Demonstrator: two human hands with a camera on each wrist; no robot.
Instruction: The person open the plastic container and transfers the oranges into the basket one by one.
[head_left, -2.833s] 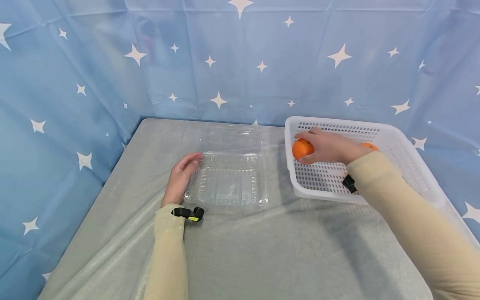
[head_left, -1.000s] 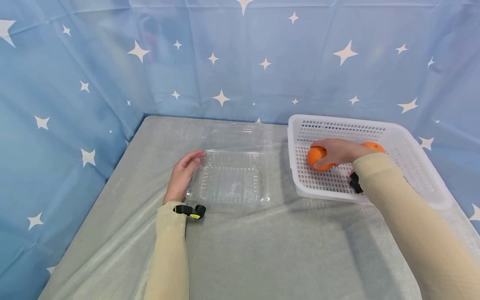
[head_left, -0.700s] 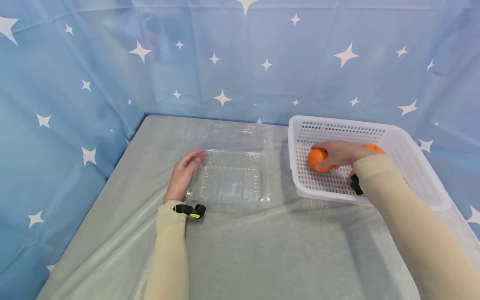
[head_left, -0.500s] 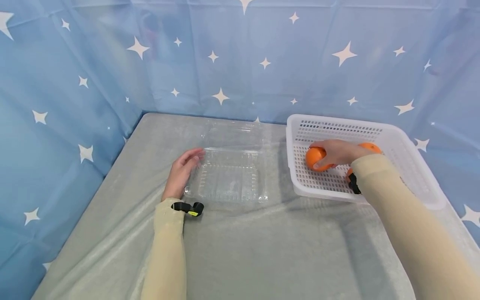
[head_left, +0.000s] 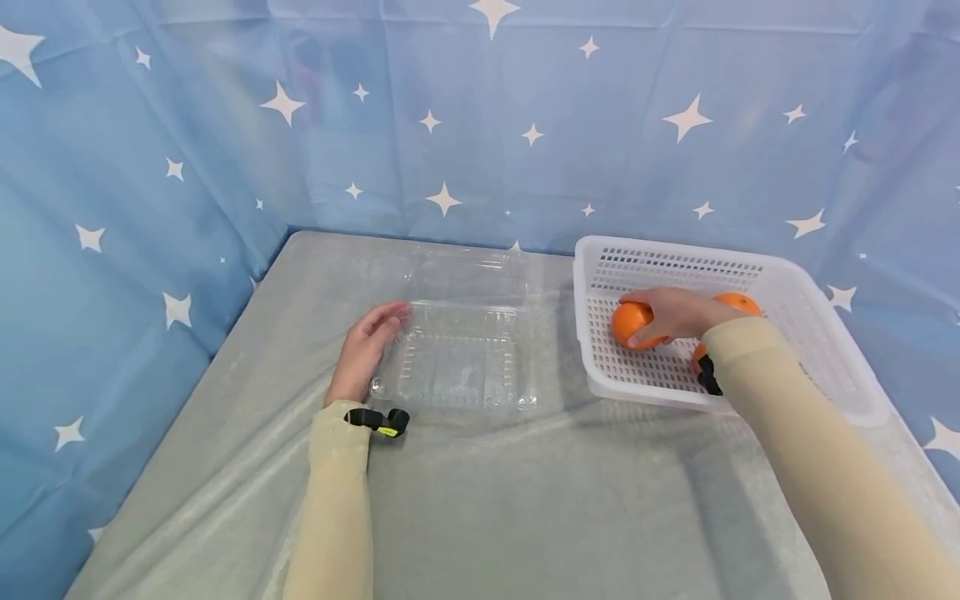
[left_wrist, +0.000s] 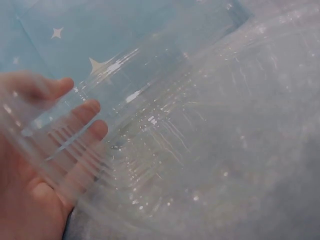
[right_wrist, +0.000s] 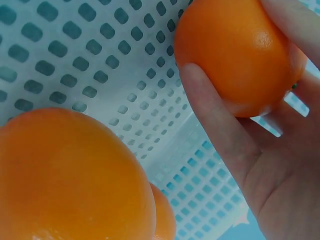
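In the head view my right hand point(head_left: 678, 312) grips an orange point(head_left: 630, 325) low inside a white perforated basket point(head_left: 600, 383). The right wrist view shows thumb and fingers round that orange point(right_wrist: 235, 55), close above the basket's holes. Two more oranges lie near the wrist: one orange point(head_left: 738, 303) behind it, another point(head_left: 697, 357) mostly hidden under the sleeve. My left hand point(head_left: 365, 350) rests at the left side of a clear plastic clamshell box point(head_left: 461, 367), its lid point(head_left: 468, 275) folded back. Through the box's clear wall, the left fingers point(left_wrist: 82, 115) look loosely extended.
A grey cloth point(head_left: 525, 500) covers the table. A blue curtain with white stars point(head_left: 480, 125) hangs behind and at the left, close to the table's back edge. The basket stands at the back right, apart from the clear box.
Since the oldest frame, my right hand has moved the orange from beside the basket's left wall rightward and lower in the basket. In the latest frames it barely moves. The left hand stays put.
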